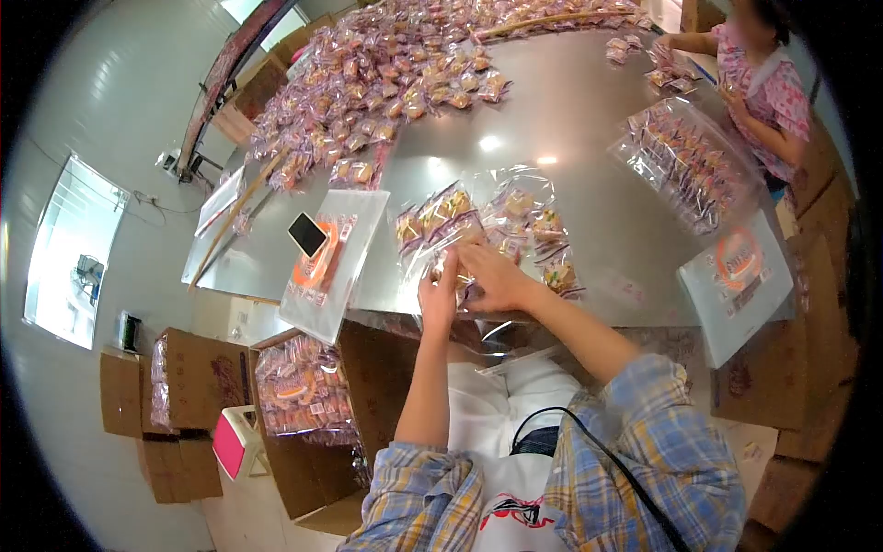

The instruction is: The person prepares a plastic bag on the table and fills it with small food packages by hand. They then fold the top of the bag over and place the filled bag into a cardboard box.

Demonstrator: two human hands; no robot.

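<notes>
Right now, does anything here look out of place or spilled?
Two things, perhaps. A small scrap, possibly a packet, lies on the floor at right, away from the packets on the table. And what looks like a phone rests on the left bags, which jut past the table's edge.

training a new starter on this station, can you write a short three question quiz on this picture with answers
1. Which lies on the flat stack of printed plastic at the left: a) a tape roll, b) a dark-faced rectangular device, c) scissors?
2. True or false: the left hand and right hand are close together at the wrapped packs near the metal table's edge.
3. Fill in: the open carton at lower left holds ____.

Key: 1. b; 2. true; 3. bagged packs.
</notes>
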